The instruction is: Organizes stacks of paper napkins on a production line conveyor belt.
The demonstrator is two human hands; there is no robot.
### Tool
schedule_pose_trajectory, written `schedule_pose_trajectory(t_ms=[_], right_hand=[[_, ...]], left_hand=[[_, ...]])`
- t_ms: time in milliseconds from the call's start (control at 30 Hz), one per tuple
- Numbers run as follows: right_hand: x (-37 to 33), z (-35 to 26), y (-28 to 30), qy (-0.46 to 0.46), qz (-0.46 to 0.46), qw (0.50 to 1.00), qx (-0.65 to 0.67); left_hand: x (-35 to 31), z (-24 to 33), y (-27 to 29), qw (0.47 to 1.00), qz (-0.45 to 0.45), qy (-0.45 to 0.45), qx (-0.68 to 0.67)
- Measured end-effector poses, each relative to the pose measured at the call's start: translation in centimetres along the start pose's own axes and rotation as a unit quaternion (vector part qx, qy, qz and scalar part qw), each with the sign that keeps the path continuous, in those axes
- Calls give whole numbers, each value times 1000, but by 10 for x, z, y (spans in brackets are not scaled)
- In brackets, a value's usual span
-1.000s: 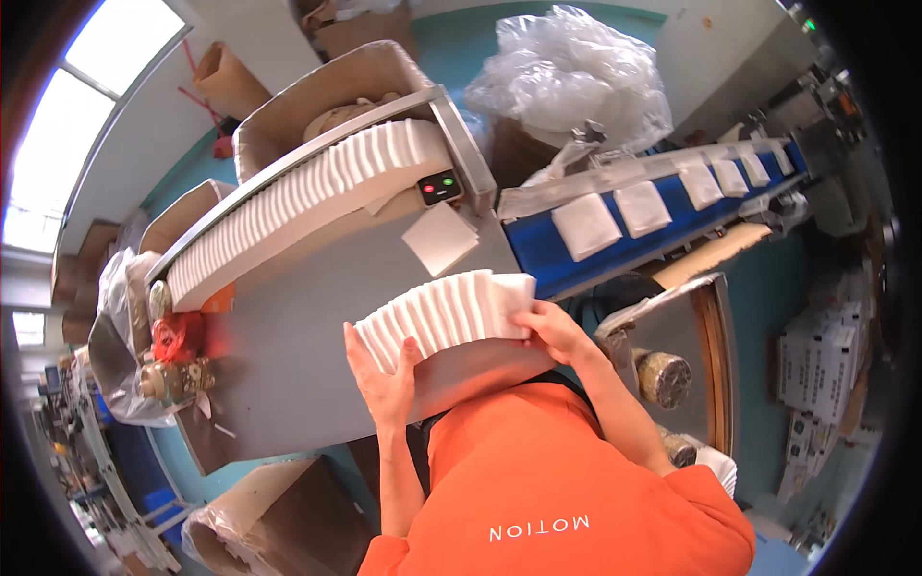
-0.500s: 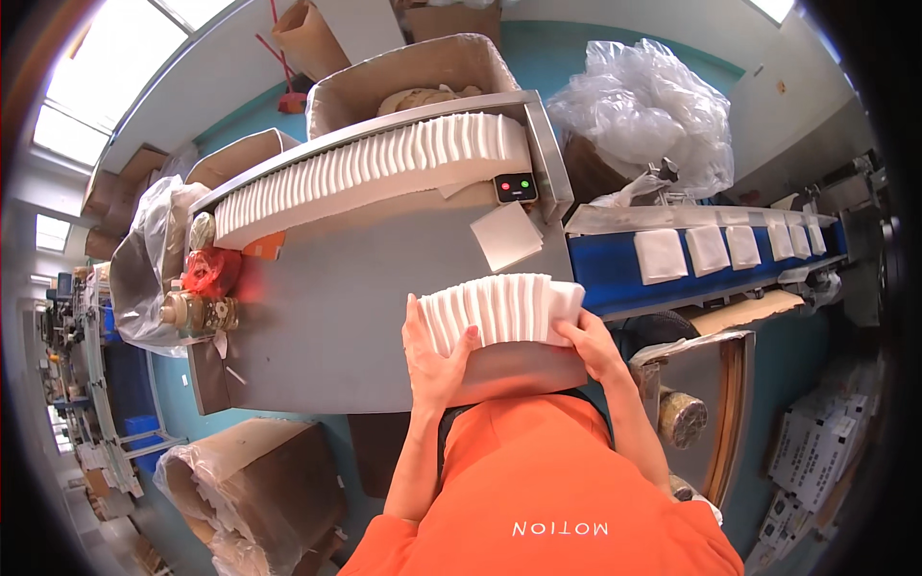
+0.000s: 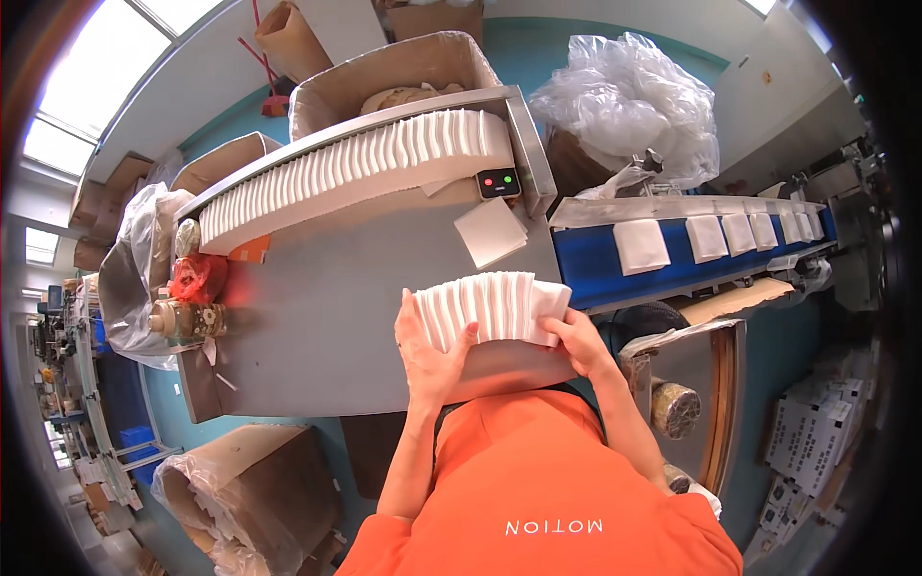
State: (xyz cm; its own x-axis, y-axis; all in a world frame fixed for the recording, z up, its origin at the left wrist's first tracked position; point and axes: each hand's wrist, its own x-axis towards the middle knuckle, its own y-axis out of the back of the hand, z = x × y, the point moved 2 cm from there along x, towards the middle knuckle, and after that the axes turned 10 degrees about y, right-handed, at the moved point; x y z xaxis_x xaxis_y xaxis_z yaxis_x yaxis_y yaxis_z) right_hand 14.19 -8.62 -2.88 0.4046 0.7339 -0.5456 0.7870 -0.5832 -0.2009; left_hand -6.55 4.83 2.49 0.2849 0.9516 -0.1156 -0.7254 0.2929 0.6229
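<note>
Between my two hands, over the near edge of the grey table [image 3: 317,317], is a row of folded white napkins [image 3: 477,309] standing on edge. My left hand [image 3: 429,357] closes round the left end, thumb on the near side. At the right end my right hand [image 3: 574,338] grips the last napkins, which lean out a little from the others. Along the table's far rim stands a long curved row of white napkins [image 3: 355,178]. A few loose square napkins [image 3: 491,233] lie flat near the table's right edge.
A blue conveyor belt [image 3: 677,252] on the right carries several folded napkins. By the far row sits a small black control box [image 3: 497,182] with red and green lights. Tape rolls [image 3: 187,320] and a red bag [image 3: 199,277] lie at the left. Cardboard boxes [image 3: 279,485] stand around the table.
The view has shifted slightly. Napkins on the belt have moved left, toward the table. My hands keep their hold on the row, the right-end napkins now tilted a little more.
</note>
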Motion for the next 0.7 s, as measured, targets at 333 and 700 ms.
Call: schedule_pose_trajectory(t_ms=[333, 700], right_hand=[[10, -9, -31, 195, 53, 976, -86], [-2, -5, -12, 87, 150, 984, 43]], left_hand=[[-6, 34, -13, 992, -5, -18, 125], [4, 33, -13, 989, 15, -32, 143]])
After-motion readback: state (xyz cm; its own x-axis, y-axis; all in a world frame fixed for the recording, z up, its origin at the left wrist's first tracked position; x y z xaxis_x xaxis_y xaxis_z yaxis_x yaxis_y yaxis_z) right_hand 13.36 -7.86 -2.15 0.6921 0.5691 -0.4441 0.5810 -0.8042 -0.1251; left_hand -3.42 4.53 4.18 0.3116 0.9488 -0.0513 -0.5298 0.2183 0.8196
